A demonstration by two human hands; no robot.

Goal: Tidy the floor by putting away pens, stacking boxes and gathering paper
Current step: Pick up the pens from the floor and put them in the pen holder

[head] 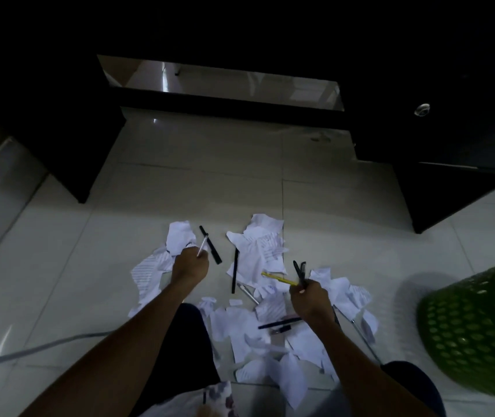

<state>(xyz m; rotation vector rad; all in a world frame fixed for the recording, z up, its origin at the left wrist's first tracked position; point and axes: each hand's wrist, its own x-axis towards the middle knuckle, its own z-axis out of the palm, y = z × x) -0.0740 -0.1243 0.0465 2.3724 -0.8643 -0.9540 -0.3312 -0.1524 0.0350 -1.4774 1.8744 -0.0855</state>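
Torn white paper scraps [258, 251] lie scattered over the pale tiled floor in front of me. My left hand [190, 264] is closed around a silver pen [202, 245] that sticks up from the fist. In my right hand [309, 299] is a bundle of pens, two black ones [299, 272] and a yellow one [279, 278]. Loose black pens remain on the floor: one [210, 244] beside my left hand, one [235, 275] in the middle, two [279, 324] under my right wrist. A silver pen [249, 293] lies among the scraps.
A green perforated basket [475, 326] stands at the right edge. A dark desk [450, 188] with a knobbed drawer spans the back, its side panel [68, 164] at the left. A grey cable [29, 352] runs across the floor at lower left. My knees are under my arms.
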